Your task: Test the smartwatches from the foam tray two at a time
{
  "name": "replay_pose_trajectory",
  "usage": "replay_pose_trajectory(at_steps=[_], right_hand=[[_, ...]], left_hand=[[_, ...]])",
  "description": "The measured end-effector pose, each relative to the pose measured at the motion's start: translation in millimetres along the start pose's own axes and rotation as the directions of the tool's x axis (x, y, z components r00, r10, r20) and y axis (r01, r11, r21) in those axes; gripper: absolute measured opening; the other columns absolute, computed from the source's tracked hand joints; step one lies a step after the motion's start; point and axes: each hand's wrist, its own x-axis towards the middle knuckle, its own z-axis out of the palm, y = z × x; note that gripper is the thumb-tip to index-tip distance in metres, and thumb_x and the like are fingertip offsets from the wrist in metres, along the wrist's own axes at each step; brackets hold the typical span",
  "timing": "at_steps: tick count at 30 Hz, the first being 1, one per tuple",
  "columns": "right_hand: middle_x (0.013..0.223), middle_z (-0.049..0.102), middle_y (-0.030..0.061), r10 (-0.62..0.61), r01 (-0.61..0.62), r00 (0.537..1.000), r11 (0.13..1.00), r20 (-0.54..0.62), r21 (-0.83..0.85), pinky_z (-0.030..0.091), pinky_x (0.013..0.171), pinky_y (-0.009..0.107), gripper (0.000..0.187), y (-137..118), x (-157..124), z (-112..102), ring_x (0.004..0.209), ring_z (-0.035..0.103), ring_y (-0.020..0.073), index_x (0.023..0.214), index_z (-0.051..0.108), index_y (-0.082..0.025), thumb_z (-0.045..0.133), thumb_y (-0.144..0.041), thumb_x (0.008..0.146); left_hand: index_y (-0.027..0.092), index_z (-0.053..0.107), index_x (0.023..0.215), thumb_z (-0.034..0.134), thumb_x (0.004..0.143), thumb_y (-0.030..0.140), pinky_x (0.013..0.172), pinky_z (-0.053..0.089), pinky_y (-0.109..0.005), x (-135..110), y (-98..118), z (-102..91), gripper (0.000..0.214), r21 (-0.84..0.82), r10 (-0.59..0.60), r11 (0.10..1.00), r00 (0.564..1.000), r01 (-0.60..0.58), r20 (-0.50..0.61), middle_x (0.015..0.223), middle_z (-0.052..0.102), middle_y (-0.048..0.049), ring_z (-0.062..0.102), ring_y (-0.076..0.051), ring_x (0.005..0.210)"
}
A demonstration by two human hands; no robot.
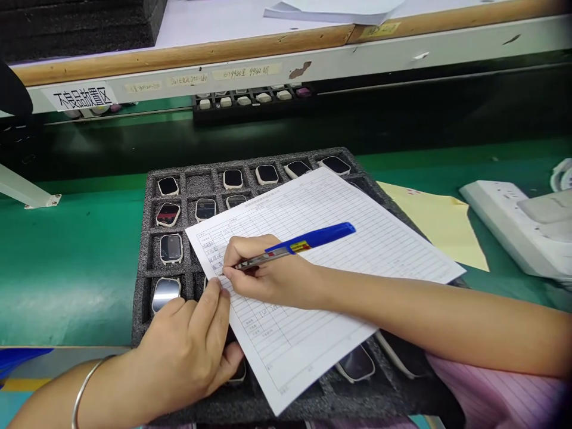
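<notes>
A printed paper form (339,250) with ruled lines and some handwriting lies slanted over a dark grey foam tray (142,256). My right hand (268,274) grips a pen (308,239) with a blue cap on its back end; the tip is at the form's left column. At the form's left edge, my left hand (192,339) holds the sheet, fingertips on the margin and thumb lower down. Square-faced smartwatches sit in the tray's compartments, among them one watch (170,248) on the left side and another (166,293) beside my left fingers. The form hides several compartments.
A white power strip (513,223) and a yellow paper (435,220) lie on the green mat (67,262). Above the back runs a shelf (313,50) with black foam (80,27) and stacked papers (330,11). Beneath it stands another tray of watches (250,107).
</notes>
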Motion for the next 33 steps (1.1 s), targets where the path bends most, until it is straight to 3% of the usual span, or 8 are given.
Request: replay_pose_trajectory(at_steps=[16,21,26,33], right_hand=[[0.061,0.053,-0.0033,0.026,-0.026,0.999,1.000,0.037,-0.006,0.036,0.047,0.022,0.016,0.1,-0.4,-0.7,0.053,0.046,0.0089,0.067,0.046,-0.020,0.053,-0.012,0.078],[0.061,0.050,-0.0036,0.010,-0.016,0.993,0.999,-0.114,-0.050,0.037,0.049,0.023,0.016,0.0,-1.9,-2.8,0.053,0.046,0.0093,0.068,0.045,-0.021,0.052,-0.013,0.080],[0.062,0.052,-0.0032,0.011,-0.011,1.000,1.000,0.014,-0.018,0.038,0.048,0.022,0.016,0.2,-0.9,-6.0,0.054,0.047,0.0091,0.068,0.046,-0.020,0.053,-0.012,0.080],[0.064,0.054,-0.0027,0.039,-0.039,0.999,0.999,0.035,-0.010,0.039,0.049,0.022,0.013,1.1,-1.0,-4.9,0.055,0.048,0.0095,0.069,0.049,-0.019,0.054,-0.013,0.080]], left_hand=[[-0.002,0.067,0.104,0.047,0.091,0.025,0.049,0.052,-0.033,0.5,-0.2,1.0,0.037,-0.017,0.002,1.000,1.000,-0.003,-0.015,0.105,0.073,-0.0243,0.072,-0.027,0.082],[-0.001,0.067,0.105,0.046,0.091,0.025,0.051,0.052,-0.033,0.9,-0.2,1.0,0.036,-0.005,-0.009,1.000,1.000,0.009,-0.011,0.106,0.073,-0.0225,0.072,-0.027,0.086],[-0.001,0.066,0.107,0.044,0.092,0.025,0.051,0.052,-0.032,0.4,0.2,-0.6,0.037,-0.008,-0.009,1.000,1.000,0.009,0.007,0.107,0.073,-0.0233,0.071,-0.026,0.084],[0.000,0.065,0.107,0.043,0.091,0.023,0.051,0.049,-0.032,2.7,0.2,-2.0,0.035,-0.012,-0.012,1.000,1.000,0.012,0.017,0.108,0.073,-0.0228,0.071,-0.025,0.082]])
